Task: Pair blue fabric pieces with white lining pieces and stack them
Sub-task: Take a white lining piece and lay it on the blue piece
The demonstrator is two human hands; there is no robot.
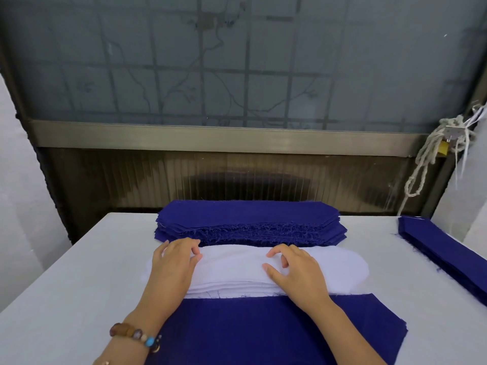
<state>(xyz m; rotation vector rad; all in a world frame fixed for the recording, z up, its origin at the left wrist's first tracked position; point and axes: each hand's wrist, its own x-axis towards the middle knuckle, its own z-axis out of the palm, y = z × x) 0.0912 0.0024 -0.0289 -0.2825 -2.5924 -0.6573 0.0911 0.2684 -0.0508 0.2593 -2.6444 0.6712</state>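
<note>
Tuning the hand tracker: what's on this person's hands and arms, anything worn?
Left hand and right hand are bare: no gloves, no sleeves in view. The left wrist carries a beaded bracelet, mostly brown beads with one turquoise bead. Nothing shows on the right wrist.

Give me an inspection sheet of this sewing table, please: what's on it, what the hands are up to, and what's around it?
Surface: white table, flat.
Job's things: white lining stack mid-table; tall blue stack just behind it; blue piece lying flat right in front of it; second blue stack at the table's right edge.
Clutter: nothing seen.
Grippers: left hand and right hand both rest on the lining stack with fingers bent; whether they pinch a layer cannot be told. Beaded bracelet on the left wrist.
Cables: nothing seen.
Surroundings: frosted window behind the table; rope and yellow padlock at its right frame.
</note>
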